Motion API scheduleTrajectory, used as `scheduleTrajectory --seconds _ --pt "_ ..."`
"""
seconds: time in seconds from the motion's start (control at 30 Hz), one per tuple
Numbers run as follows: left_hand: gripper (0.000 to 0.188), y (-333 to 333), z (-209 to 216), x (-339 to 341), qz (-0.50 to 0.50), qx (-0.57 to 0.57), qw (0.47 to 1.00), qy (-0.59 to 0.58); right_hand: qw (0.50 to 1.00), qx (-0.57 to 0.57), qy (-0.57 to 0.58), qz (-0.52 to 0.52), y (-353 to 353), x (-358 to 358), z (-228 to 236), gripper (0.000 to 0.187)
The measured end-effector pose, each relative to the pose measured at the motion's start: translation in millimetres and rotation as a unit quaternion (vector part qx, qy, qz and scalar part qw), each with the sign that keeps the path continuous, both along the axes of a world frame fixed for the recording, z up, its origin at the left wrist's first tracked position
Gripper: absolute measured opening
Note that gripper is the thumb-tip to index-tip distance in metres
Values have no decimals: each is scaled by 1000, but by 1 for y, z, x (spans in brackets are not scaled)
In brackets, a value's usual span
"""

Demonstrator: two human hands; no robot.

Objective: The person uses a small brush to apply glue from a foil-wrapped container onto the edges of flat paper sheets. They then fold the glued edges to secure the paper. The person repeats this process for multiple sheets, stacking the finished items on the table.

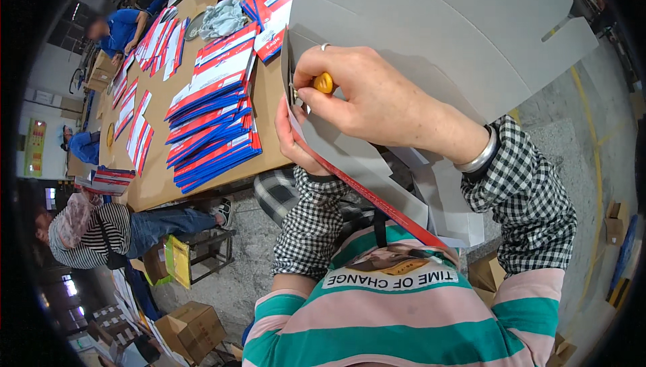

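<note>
A large grey cardboard sheet (431,23) with a red printed edge stands tilted against my chest. My left hand (291,139) grips its left edge from behind, fingers curled around the board. My right hand (363,94) is closed on a small tool with a yellow-orange handle (324,83), pressed to the sheet near that same edge. I wear a ring and a metal bangle on that hand and checked sleeves on both arms.
Stacks of red, white and blue flat printed cartons (212,114) cover the brown table (158,182) to my left. A person in a striped top (94,229) sits lower left; another in blue (121,30) works at the far end. Cardboard boxes (195,326) lie on the floor.
</note>
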State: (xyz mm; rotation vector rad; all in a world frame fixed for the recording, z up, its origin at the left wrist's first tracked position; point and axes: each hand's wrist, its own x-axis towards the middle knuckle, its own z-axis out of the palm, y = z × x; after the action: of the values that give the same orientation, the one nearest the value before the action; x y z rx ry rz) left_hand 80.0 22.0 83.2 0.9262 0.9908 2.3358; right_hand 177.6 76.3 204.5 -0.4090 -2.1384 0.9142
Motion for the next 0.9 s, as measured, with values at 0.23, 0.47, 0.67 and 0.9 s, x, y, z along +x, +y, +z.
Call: scheduleTrajectory --seconds 0.23,0.47,0.67,0.9 --pt "34 -3 14 1 -112 23 985 -128 1000 14 10 -13 2 -5 10 9" --pt "33 -5 9 -3 -6 -78 996 37 994 -105 31 -27 1 9 19 11" --pt "35 -3 -24 -5 -75 -87 992 -42 972 -207 107 -35 -10 45 34 18" --pt "41 7 -48 4 -71 -110 989 75 936 -327 109 -73 -5 92 50 20"
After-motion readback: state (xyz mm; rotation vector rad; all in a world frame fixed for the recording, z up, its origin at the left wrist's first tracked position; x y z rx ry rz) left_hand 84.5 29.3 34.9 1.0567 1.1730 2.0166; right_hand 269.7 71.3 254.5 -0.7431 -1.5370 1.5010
